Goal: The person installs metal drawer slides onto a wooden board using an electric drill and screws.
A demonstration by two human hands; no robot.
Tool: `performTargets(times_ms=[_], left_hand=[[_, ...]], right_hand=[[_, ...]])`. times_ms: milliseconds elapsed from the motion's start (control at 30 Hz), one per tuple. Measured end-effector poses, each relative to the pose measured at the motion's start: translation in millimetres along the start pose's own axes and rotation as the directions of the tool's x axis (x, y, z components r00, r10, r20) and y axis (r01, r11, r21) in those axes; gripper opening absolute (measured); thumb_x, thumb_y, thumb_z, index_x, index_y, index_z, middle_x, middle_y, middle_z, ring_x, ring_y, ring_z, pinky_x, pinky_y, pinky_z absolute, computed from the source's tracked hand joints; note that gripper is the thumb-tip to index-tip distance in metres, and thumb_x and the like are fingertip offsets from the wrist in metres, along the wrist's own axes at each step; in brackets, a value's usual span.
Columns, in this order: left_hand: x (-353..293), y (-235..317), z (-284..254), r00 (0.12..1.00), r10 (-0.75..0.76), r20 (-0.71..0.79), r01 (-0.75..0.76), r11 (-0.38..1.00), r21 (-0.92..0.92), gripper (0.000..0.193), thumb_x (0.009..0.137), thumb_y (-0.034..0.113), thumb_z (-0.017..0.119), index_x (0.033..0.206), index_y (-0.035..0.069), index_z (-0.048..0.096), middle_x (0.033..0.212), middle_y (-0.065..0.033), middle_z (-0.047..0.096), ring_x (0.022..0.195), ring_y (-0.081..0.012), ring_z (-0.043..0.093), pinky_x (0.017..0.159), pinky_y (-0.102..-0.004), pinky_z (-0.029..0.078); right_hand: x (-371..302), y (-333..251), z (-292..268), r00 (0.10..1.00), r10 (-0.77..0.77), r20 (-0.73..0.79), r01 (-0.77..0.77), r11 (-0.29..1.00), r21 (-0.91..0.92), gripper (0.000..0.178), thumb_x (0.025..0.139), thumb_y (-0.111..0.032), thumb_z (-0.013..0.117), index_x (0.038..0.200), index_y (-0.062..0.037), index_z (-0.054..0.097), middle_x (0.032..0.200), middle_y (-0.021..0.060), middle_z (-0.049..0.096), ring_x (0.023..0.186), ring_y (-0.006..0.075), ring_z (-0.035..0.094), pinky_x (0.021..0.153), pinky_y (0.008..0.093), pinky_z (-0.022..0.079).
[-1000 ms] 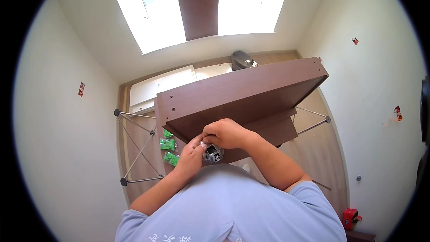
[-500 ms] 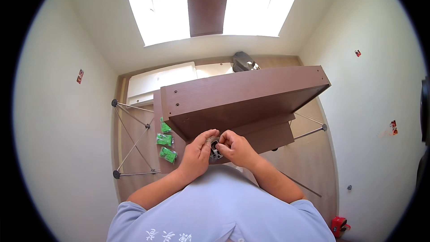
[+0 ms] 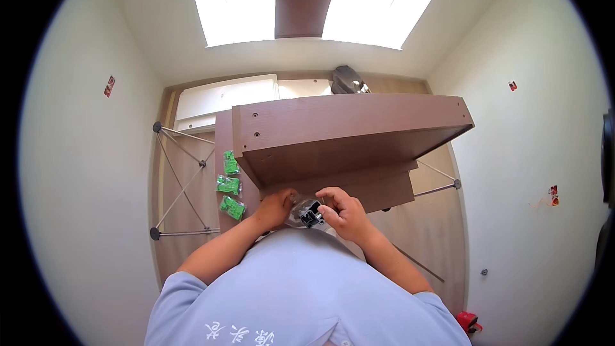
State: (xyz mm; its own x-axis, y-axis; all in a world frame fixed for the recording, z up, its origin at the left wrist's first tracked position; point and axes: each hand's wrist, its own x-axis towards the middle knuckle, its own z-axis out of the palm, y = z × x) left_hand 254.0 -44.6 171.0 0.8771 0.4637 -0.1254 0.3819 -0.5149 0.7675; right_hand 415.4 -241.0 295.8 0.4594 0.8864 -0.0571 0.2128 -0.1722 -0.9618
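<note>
My left hand (image 3: 275, 210) is closed on the edge of a clear plastic bag (image 3: 297, 216), close to my body. At the bag's mouth sit black and silver metal fittings (image 3: 311, 214); their exact kind is too small to tell. From the other side my right hand (image 3: 346, 214) holds the fittings, its thumb against them and its index finger raised and bent. Just beyond both hands stands a brown wooden panel unit (image 3: 352, 118), with screw holes at its ends.
Several green packets (image 3: 228, 184) in clear wrap lie on a brown board at the left. Folding metal trestle legs (image 3: 182, 179) stick out on that side. White panels (image 3: 224, 99) and a dark bag (image 3: 347, 80) are at the far wall. A red object (image 3: 469, 321) sits at lower right.
My hands have moved apart a little, and more of the bag and fittings shows between them. My right index finger has lifted away from the thumb. The view has shifted slightly.
</note>
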Motion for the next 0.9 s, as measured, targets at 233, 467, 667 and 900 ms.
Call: performTargets(times_ms=[233,467,667,900], left_hand=[[34.7,-17.3,8.1,0.991,0.006,0.132,-0.014,0.998,0.059,0.022,0.106,0.020,0.059,0.120,0.008,0.072,0.108,-0.0237,0.075,0.103,-0.0434,0.073,0.088,-0.0492,0.057],[63.9,-41.7,28.5,0.925,-0.024,0.379,0.002,0.998,0.060,0.024,0.107,0.025,0.059,0.121,0.012,0.073,0.114,-0.0185,0.077,0.105,-0.0369,0.074,0.091,-0.0472,0.056],[66.5,-7.1,7.5,0.841,-0.028,0.540,0.053,0.998,-0.031,0.030,0.106,0.028,0.061,0.129,0.010,0.071,0.114,-0.0144,0.076,0.106,-0.0266,0.072,0.093,-0.0430,0.055],[27.3,-3.6,18.1,0.828,-0.118,0.549,0.557,0.292,-0.777,0.055,0.110,0.042,0.060,0.150,0.004,0.055,0.144,-0.0093,0.062,0.129,-0.0207,0.061,0.112,-0.0392,0.048]], right_hand=[[13.9,30.1,8.1,0.994,-0.031,0.104,0.009,0.978,0.207,0.034,0.110,-0.028,0.065,0.129,-0.0005,0.072,0.118,0.0103,0.077,0.107,0.0145,0.071,0.094,0.0299,0.056],[30.5,48.4,-5.4,0.952,0.167,0.256,-0.267,0.861,0.433,0.032,0.113,-0.033,0.063,0.116,-0.0039,0.076,0.098,0.0016,0.076,0.089,0.0081,0.069,0.080,0.0255,0.057],[64.1,99.2,12.6,0.935,0.328,0.136,-0.353,0.820,0.450,0.025,0.110,-0.028,0.066,0.115,-0.0040,0.068,0.083,-0.0016,0.062,0.073,0.0077,0.055,0.064,0.0275,0.046],[72.9,99.8,46.6,0.984,0.178,-0.006,-0.159,0.889,0.430,0.024,0.108,-0.010,0.063,0.131,-0.0013,0.064,0.117,0.0095,0.074,0.107,0.0155,0.068,0.096,0.0319,0.055]])
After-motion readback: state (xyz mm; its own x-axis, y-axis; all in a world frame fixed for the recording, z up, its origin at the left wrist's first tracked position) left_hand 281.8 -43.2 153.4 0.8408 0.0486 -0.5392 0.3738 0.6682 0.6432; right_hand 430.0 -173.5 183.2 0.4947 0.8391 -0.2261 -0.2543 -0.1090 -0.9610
